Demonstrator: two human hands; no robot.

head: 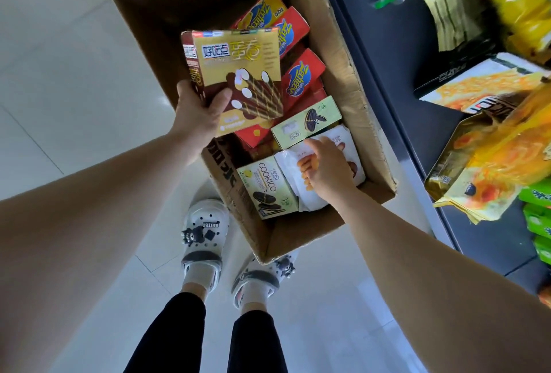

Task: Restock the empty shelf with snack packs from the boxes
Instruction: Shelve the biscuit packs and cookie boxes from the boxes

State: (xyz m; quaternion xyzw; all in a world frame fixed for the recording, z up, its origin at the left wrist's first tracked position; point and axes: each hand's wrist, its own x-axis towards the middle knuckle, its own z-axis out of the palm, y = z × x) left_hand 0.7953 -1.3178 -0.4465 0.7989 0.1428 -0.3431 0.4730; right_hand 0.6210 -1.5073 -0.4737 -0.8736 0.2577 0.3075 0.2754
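Black trousers (179, 337) end above white clog shoes (205, 229) studded with small dark charms, planted on a pale, glossy tiled floor (74, 89) with thin grout lines. Just in front of the toes an open brown cardboard box (298, 232) stands on the floor, its flaps turned out. In its near end a pale green cookie carton (265, 184) lies beside a white snack pouch (307, 196). The right hand (328, 167) reaches down into the box, its fingers curled over the pouch's face and its thumb along the upper edge, gripping the pouch. A second pale green carton (307, 120) lies just beyond the hand, and past it red snack cartons (301, 74) with blue and yellow logos are stacked slantwise. Above them the left hand (198, 110) holds a gold-and-brown wafer-roll carton (238, 74) clear of the box, thumb pressed on the front face, the fingers wrapped behind it out of sight. To the right runs a dark grey shelf (402, 59), close to the box's side, carrying yellow crinkled snack bags (492, 158), a flat white and orange carton (477, 86) and green packs (536, 208).
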